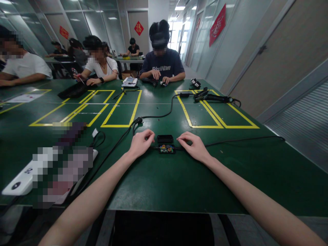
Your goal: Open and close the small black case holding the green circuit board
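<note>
A small open black case (167, 149) with a circuit board and copper-coloured rings inside lies on the green table (179, 184). Just behind it sits a matching black cover (165, 138), hollow side up. To the left of both parts is my left hand (143, 142), its fingers curled in and the thumb near the fingertips, with nothing visible in it. My right hand (192, 146) is on the other side, thumb and fingertips together, also showing nothing held. Neither hand touches the case. A black cable (230, 140) runs out from the case to the right, passing by my right hand.
A white power strip (19, 182) and a blurred-out device lie at the left. A cable with a plug (138, 120) crosses behind my left hand. Yellow tape rectangles (118, 126) mark the table. Across it, a person (164, 65) handles small parts; black tools (212, 97) lie back right.
</note>
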`<state>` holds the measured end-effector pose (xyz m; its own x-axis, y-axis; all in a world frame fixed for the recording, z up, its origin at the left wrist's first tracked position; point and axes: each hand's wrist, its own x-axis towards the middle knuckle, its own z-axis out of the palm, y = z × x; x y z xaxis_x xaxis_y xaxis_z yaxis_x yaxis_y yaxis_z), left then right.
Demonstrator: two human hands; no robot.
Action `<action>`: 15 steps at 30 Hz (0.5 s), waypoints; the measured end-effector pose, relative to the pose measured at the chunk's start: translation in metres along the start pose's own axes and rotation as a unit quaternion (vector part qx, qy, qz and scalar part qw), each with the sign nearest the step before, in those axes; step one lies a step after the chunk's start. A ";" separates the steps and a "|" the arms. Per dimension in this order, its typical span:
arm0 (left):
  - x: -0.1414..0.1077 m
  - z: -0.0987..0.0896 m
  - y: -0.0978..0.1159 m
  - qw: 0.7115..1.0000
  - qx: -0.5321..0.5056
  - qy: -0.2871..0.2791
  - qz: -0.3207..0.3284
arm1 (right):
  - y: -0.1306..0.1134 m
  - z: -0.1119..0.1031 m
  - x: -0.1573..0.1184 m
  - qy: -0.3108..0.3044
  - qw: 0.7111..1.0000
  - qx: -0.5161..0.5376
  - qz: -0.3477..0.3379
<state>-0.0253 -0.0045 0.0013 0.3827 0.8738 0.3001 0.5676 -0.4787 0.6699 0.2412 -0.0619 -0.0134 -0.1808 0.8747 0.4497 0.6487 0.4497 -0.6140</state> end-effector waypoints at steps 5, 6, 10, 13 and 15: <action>0.003 0.006 -0.004 0.998 0.053 -0.015 0.001 | 0.010 0.014 0.003 -0.010 0.993 -0.116 0.014; 0.002 0.007 -0.004 0.999 0.043 -0.029 0.000 | 0.010 0.015 0.003 -0.017 0.994 -0.112 0.012; 0.001 0.012 -0.006 0.996 -0.059 -0.048 -0.039 | 0.007 0.017 0.003 -0.006 0.998 -0.022 0.052; 0.001 0.013 -0.007 0.986 -0.148 -0.048 -0.062 | 0.003 0.016 0.003 0.003 0.991 0.076 0.111; 0.002 0.013 -0.005 0.978 -0.190 -0.054 -0.072 | 0.001 0.016 0.004 0.010 0.980 0.145 0.136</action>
<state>-0.0185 -0.0017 -0.0104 0.4052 0.9056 0.1251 0.3178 -0.2678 0.9096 0.2286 -0.0551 -0.0225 -0.0144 0.9670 0.2544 0.4336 0.2353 -0.8698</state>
